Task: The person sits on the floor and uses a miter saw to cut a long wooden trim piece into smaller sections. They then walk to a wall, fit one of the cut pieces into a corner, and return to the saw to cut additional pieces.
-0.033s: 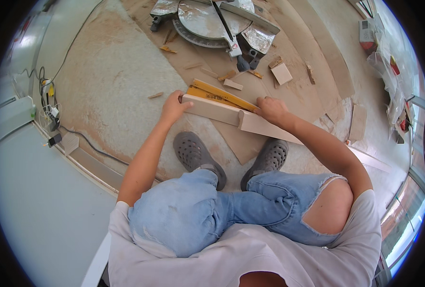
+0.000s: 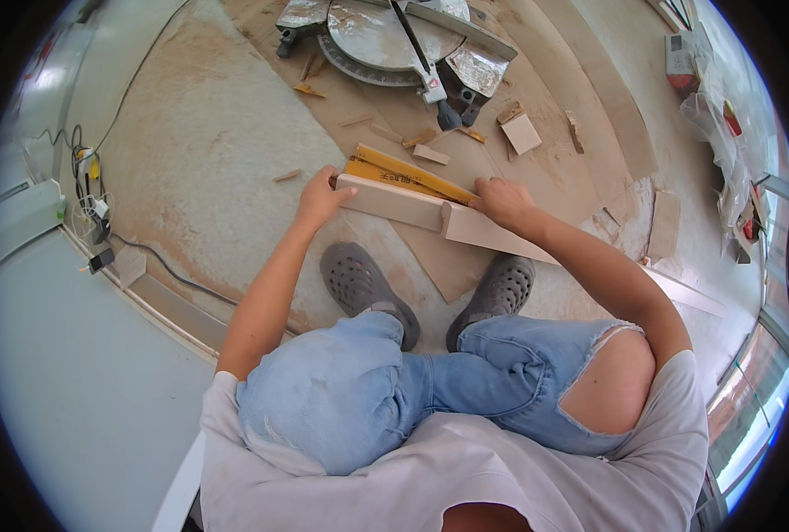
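My left hand [image 2: 321, 197] is closed round the left end of a beige trim board [image 2: 394, 202], thumb on the near face. A second beige trim piece [image 2: 492, 232] meets it at the right, its end standing a little proud at the joint. Behind the front board lie yellow strips [image 2: 403, 176] with dark print, which spread apart toward the left. My right hand [image 2: 503, 202] pinches the right end of these strips, close above the joint; its fingertips are partly hidden. Both hands are over the floor, just beyond my grey clogs [image 2: 368, 285].
A mitre saw [image 2: 394, 44] stands on brown sheeting [image 2: 580, 182] at the far side. Wood offcuts [image 2: 520, 131] and yellow scraps lie between it and the boards. Cables and plugs [image 2: 93, 199] run along the left wall. Plastic bags [image 2: 722, 142] are at the far right.
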Tool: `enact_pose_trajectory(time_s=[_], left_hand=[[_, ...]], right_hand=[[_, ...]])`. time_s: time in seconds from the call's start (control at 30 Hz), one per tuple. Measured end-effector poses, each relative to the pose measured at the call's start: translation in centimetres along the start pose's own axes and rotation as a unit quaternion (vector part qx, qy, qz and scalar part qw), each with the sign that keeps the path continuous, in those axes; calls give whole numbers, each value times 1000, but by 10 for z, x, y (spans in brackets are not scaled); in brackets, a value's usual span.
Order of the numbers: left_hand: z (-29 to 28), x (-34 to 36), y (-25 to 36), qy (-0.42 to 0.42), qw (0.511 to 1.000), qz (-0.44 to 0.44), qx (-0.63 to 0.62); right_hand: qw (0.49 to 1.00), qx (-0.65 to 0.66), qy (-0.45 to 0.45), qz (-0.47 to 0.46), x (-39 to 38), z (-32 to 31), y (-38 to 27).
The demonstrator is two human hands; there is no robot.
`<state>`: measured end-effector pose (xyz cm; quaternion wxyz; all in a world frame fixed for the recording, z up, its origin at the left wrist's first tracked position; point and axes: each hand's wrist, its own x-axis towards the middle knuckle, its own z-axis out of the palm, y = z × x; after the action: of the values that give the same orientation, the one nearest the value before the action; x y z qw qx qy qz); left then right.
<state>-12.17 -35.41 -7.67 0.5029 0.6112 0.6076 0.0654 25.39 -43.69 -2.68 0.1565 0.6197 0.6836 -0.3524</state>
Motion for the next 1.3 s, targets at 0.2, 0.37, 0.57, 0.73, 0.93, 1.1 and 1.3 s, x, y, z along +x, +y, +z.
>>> enact_pose_trajectory(time_s=[0.2,0.37,0.57,0.73,0.93,1.1,1.3], left_hand=[[7,2,15,-24,999,6,-33],[12,3,13,-48,999,-9,-8],[-3,-10,23,-102,982,-31,-159],[-51,-8,-7,-50,985,-53,-158],[-80,-13,-41,-9,980,-78,-180],[-74,-16,-52,5,980,-70,-188],[-73,-17,-53,20,981,-32,-189]], right_hand=[[995,90,-44,17,6,-12,6],[996,83,-19,17,15,13,7],[995,97,0,26,4,20,19],[981,158,-114,-19,6,25,53],[979,126,-157,-38,7,10,41],[1000,20,-13,-6,1,0,0],[997,-52,10,-56,7,7,-19]])
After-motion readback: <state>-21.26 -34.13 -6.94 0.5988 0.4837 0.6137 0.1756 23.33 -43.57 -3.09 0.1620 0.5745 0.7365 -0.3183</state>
